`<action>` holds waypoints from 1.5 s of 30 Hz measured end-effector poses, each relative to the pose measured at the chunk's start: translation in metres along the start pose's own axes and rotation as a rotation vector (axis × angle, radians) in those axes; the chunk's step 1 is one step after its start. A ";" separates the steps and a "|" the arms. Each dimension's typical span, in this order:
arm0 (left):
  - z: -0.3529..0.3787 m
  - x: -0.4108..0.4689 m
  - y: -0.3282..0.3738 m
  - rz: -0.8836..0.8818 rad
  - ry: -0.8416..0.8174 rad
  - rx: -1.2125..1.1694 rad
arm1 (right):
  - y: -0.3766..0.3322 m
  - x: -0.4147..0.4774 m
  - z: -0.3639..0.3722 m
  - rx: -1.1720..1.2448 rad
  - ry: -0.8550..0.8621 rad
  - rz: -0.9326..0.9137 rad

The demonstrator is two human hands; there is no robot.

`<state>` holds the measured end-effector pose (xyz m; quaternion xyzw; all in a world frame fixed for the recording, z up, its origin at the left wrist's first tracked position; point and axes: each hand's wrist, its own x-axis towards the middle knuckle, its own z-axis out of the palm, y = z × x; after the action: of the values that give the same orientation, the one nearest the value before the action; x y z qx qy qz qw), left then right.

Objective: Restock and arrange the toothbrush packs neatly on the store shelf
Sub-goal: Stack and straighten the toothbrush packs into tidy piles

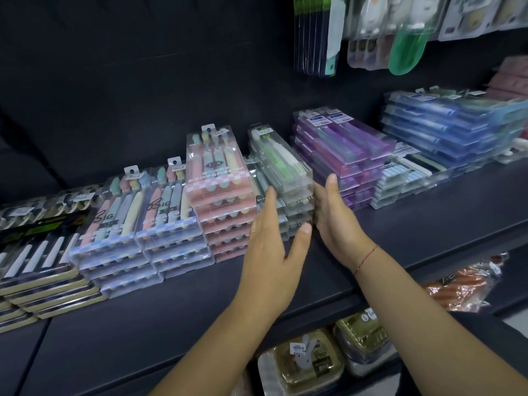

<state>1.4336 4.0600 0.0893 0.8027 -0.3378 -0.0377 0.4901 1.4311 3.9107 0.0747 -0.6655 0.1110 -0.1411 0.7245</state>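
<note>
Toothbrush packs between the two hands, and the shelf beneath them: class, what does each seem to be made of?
Toothbrush packs: apparently clear glossy plastic, since the brushes show through and the edges catch light. Shelf: dark with a matt, smooth look, possibly painted metal; the material is uncertain.

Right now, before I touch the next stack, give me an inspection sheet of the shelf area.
Surface: dark shelf, front strip bare.
Job's things: green-and-white pack stack between both hands; pink stack on its left, purple stack on its right, then blue stack; pastel packs and black-and-white packs further left.
Clutter: orange bagged item below the shelf edge.
Grippers: left hand open against the stack's left side; right hand open at its right side.
Cables: nothing seen.
Surroundings: hanging goods above; gold-wrapped boxes on the lower shelf.
</note>
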 end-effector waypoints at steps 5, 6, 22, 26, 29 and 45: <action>-0.007 -0.003 -0.033 0.250 -0.111 0.303 | 0.013 0.011 0.002 0.043 0.066 -0.010; -0.006 -0.004 -0.039 0.300 -0.122 0.340 | 0.015 0.012 0.002 0.040 0.074 0.001; 0.000 -0.006 -0.042 0.310 -0.105 -0.002 | 0.013 -0.007 0.007 -0.228 0.002 -0.140; 0.004 0.003 -0.040 0.211 -0.102 -0.033 | 0.012 -0.013 0.011 -0.229 0.046 -0.174; 0.007 0.008 -0.042 0.182 -0.115 -0.017 | 0.012 -0.015 0.012 -0.286 0.058 -0.171; 0.016 0.016 -0.050 0.231 -0.114 0.004 | 0.016 -0.015 0.013 -0.280 0.071 -0.202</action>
<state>1.4646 4.0526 0.0449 0.7560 -0.4554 -0.0260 0.4695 1.4224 3.9293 0.0593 -0.7622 0.0877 -0.2197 0.6026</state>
